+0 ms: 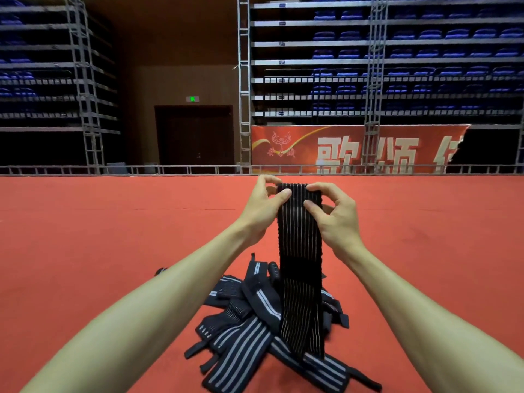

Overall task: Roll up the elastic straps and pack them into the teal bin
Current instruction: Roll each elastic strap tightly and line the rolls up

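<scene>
A long black elastic strap (300, 268) with thin pale stripes hangs upright in front of me, held up by its top end. My left hand (262, 209) pinches the top left corner, thumb in front and fingers curled behind. My right hand (333, 215) pinches the top right side, thumb pressed on the front face. The strap's lower end trails down onto a pile of dark straps (255, 321) with grey stripes lying on the red floor. No teal bin is in view.
The red carpeted floor (113, 251) spreads wide on both sides of the pile. A low metal rail (170, 169) runs along its far edge. Beyond stand tiers of blue seats, truss towers and a red banner (354, 148).
</scene>
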The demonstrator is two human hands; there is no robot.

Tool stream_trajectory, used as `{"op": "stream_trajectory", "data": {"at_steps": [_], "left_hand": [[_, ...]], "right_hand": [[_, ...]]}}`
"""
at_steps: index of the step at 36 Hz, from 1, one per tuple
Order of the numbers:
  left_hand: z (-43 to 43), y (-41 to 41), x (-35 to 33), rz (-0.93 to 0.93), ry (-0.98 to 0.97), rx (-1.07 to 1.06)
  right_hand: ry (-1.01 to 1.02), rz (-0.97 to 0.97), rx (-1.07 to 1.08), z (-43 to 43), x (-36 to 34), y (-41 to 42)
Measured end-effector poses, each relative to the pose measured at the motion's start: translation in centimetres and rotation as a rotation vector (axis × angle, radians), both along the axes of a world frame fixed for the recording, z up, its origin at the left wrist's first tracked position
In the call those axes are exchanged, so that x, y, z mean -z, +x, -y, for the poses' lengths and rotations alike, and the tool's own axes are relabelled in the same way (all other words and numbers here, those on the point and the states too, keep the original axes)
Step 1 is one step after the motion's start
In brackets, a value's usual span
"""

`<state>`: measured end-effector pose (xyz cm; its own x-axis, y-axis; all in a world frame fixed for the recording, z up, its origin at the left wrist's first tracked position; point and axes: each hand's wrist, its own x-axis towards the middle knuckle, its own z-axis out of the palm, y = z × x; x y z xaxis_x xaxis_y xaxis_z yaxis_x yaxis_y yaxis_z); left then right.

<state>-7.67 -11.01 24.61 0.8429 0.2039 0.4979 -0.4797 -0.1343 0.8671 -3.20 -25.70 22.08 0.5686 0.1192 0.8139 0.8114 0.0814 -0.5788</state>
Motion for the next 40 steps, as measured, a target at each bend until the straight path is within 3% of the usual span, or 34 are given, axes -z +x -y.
{"op": "stream_trajectory", "data": {"at_steps": [6,12,17,23,27,34,40], "left_hand": [[1.3,-0.5,5.9,-0.084,0.130,0.130],[2.1,-1.0,7.5,-0.071,0.083,0.068],[1.8,-2.1,10.1,-0.046,0.152,0.062],[1.4,-3.4,17.1,-0.127,0.395,0.076],[0.7,-4.5,20.8,-0.192,0.440,0.126],[-2.9,-6.7,23.2,-0.335,0.431,0.156],[-6.2,-8.7,23.5,-0.554,0.552,0.135]], "right_hand": [[0.189,-0.062,0.070,-0.9,-0.2,-0.4],[0.094,-0.128,0.083,-1.8,1.5,-0.4],[0.142,-0.143,0.111,-1.1,1.1,-0.3],[0.379,-0.292,0.071,-1.3,-0.2,0.9],[0.492,-0.372,0.072,-1.0,-0.2,2.3],[0.403,-0.380,0.269,2.0,3.2,5.3],[0.350,-0.476,0.417,5.7,11.8,6.2]]}}
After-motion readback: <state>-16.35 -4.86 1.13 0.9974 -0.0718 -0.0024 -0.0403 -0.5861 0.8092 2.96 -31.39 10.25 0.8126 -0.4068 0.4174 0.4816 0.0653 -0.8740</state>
